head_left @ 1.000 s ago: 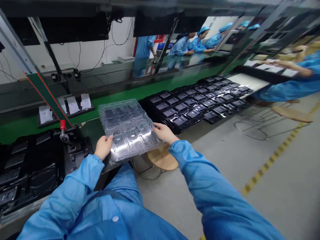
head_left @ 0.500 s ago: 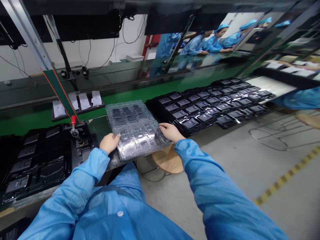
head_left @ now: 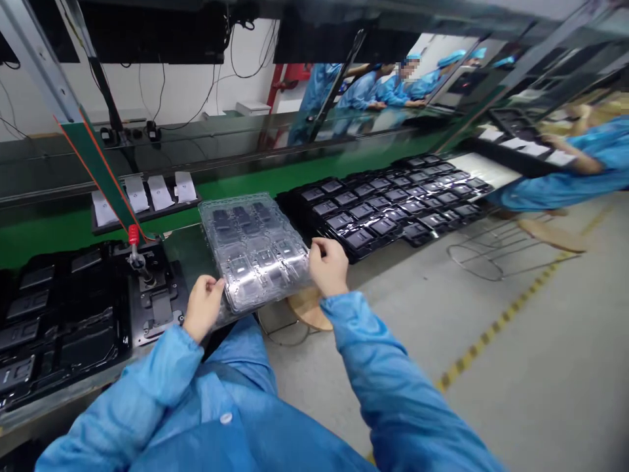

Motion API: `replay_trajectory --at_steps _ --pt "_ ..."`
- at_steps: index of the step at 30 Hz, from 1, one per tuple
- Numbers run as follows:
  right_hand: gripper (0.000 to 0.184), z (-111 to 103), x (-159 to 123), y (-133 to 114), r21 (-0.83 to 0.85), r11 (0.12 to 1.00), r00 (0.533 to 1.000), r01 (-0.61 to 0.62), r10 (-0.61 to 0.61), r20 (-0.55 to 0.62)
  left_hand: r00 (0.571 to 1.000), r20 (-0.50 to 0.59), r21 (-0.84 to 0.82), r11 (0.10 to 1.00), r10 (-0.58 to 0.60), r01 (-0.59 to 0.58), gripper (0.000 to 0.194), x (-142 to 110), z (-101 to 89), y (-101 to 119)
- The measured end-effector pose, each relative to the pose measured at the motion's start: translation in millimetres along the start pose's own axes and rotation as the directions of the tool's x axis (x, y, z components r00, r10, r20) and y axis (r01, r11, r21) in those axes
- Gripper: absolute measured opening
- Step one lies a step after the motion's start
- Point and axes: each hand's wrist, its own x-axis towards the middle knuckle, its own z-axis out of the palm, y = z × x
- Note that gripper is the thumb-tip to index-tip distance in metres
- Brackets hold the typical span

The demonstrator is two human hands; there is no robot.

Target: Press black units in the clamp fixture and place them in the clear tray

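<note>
A stack of clear plastic trays (head_left: pixel 260 285) lies at the bench edge in front of me, with small dark rectangular parts showing in its pockets. My left hand (head_left: pixel 204 307) pinches the left rim near the front corner, thumb and fingertips together. On the opposite side, my right hand (head_left: pixel 328 265) is closed with curled fingers at the right rim. Whether it grips one tray or several, I cannot tell. Left of the trays stands a metal clamp fixture (head_left: pixel 156 295) with a red-tipped lever (head_left: pixel 133 235).
Black trays with dark parts (head_left: pixel 91 337) lie at the left, more black trays (head_left: pixel 383 203) along the bench at right. White packets (head_left: pixel 160 192) sit behind the fixture. A wooden stool (head_left: pixel 309 308) stands under the bench edge. A co-worker's sleeve (head_left: pixel 550 187) shows at far right.
My view has swung slightly right. The clear trays stay in about the same place on the bench. Both hands remain at the rims; my right hand is now more raised and curled.
</note>
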Motion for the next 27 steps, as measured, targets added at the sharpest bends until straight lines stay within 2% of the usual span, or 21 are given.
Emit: replay_trajectory --at_steps 1,2,3,4,6,7,9,11,13,16,18,20,23,27 --pt "0.021 -4 -23 -15 0.056 0.992 0.989 0.111 -0.105 -0.105 1.000 -0.001 -0.060 0.998 0.007 -0.007 0.029 -17 -4.6 -8" --pt "0.017 -6 -49 -31 0.120 0.967 0.959 0.226 -0.199 -0.204 1.000 0.014 -0.117 0.993 0.013 -0.012 0.029 -35 -11.0 -16" --pt "0.014 -7 -77 -48 0.178 0.931 0.929 0.317 -0.268 -0.256 0.999 0.043 -0.159 0.987 0.022 -0.014 0.030 -54 -19.3 -24" --pt "0.013 -7 -106 -63 0.236 0.887 0.905 0.396 -0.336 -0.260 0.996 0.085 -0.176 0.984 0.029 -0.013 0.030 -71 -29.4 -32" --pt "0.019 -4 -161 -89 0.369 0.804 0.883 0.466 -0.450 -0.135 0.985 0.171 -0.134 0.991 0.025 -0.002 0.031 -101 -54.2 -43" --pt "0.022 -1 -184 -98 0.442 0.773 0.870 0.455 -0.493 -0.035 0.981 0.194 -0.093 0.996 0.015 0.003 0.030 -112 -68.9 -47" --pt "0.022 9 -223 -110 0.560 0.749 0.831 0.355 -0.527 0.178 0.980 0.199 0.000 1.000 -0.010 0.010 0.030 -126 -102.7 -52" --pt "0.020 24 -249 -117 0.622 0.745 0.774 0.242 -0.534 0.340 0.986 0.164 0.099 0.995 -0.033 0.017 0.029 -132 -142.2 -56" --pt "0.018 39 -260 -122 0.628 0.758 0.741 0.176 -0.522 0.422 0.994 0.099 0.209 0.977 -0.049 0.028 0.025 -129 -184.9 -60" --pt "0.018 63 -256 -128 0.586 0.791 0.738 0.173 -0.499 0.455 0.997 -0.043 0.378 0.923 -0.061 0.073 0.019 -109 -247.4 -68" --pt "0.018 80 -245 -133 0.581 0.789 0.725 0.201 -0.518 0.453 0.994 -0.103 0.469 0.879 -0.045 0.088 0.018 -85 -282.8 -76" --pt "0.019 98 -234 -138 0.590 0.774 0.708 0.229 -0.548 0.444 0.993 -0.120 0.564 0.822 -0.014 0.080 0.017 -53 -310.7 -85" --pt "0.022 126 -224 -142 0.561 0.783 0.721 0.268 -0.549 0.423 0.991 -0.127 0.675 0.735 0.038 0.058 0.019 6 -336.8 -97" --pt "0.025 146 -224 -139 0.503 0.808 0.756 0.308 -0.529 0.386 0.989 -0.111 0.719 0.695 0.097 0.012 0.030 79 -350.2 -110"
